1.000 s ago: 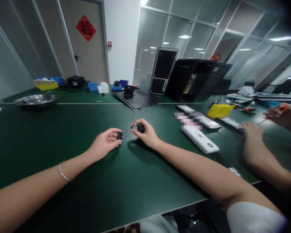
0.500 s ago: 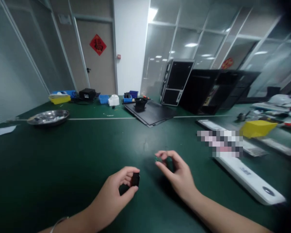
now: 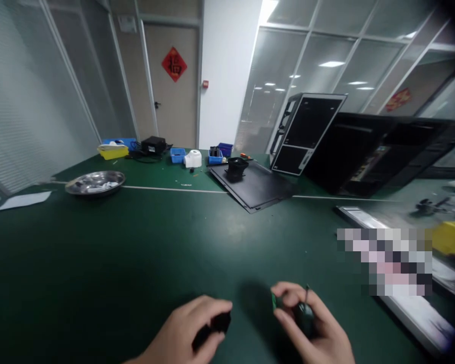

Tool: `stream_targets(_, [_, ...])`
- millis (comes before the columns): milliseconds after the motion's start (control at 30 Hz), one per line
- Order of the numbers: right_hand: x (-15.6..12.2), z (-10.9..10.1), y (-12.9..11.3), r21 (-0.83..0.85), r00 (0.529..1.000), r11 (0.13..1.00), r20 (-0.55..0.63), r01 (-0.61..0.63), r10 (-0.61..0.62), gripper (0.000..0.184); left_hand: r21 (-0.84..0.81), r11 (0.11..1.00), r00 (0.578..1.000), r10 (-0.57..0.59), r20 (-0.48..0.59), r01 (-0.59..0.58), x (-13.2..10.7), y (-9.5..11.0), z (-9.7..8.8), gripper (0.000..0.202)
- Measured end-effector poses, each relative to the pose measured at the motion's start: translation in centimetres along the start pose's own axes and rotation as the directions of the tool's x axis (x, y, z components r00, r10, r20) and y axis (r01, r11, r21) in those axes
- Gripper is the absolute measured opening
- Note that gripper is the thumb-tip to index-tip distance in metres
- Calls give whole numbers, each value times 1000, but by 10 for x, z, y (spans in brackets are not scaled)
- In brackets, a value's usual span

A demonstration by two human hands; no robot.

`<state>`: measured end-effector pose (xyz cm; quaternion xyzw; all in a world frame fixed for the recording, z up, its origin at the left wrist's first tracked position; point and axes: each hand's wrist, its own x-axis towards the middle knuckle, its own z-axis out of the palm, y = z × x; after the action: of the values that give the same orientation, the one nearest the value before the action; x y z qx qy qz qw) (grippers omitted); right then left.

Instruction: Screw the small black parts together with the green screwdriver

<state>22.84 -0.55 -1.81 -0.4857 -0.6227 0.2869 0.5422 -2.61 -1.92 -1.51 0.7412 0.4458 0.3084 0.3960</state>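
My left hand [image 3: 185,331] sits at the bottom of the view, its fingers closed on a small black plastic part [image 3: 217,324]. The fingers hide most of that part. My right hand [image 3: 311,328] holds a small screwdriver [image 3: 304,317] with a dark handle, and its thin metal shaft points up. A green piece [image 3: 273,301] shows at my fingertips, though its link to the screwdriver is hard to tell. Both hands are over a dark green work mat [image 3: 136,242], a short gap apart.
A steel bowl [image 3: 94,183] and a black panel [image 3: 252,187] lie farther along the bench. Black computer cases [image 3: 307,134] stand at the right. A long white object [image 3: 420,318] and a yellow bin [image 3: 453,237] lie at the right edge. Small blue bins [image 3: 177,154] stand at the back.
My hands have dropped toward the bottom of the view as the camera tilted up and turned left. The co-worker's hands have left the view. Both objects stay in my hands.
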Motion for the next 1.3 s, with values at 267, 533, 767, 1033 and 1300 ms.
stream_targets(267, [6,11,-21,-43,961,966,-97,256,-259,13,-217,975,987,12,-160,-47,6,4,1,34])
stream_targets(533, [-4,18,-28,-88,925,921,15,379,-380,7,-263,962,987,35,-157,-76,4,10,-1,35])
stream_targets(767, [11,6,-19,-108,945,940,-15,323,-327,6,-325,946,992,-37,-121,-4,14,-3,3,37])
stream_targets(1033, [10,3,-13,-27,986,986,-17,166,-167,15,-279,960,996,-53,-67,32,15,-11,2,37])
stream_targets(1300, [-1,2,-16,66,996,994,25,85,-87,20,-233,972,994,-54,-90,31,9,-2,2,36])
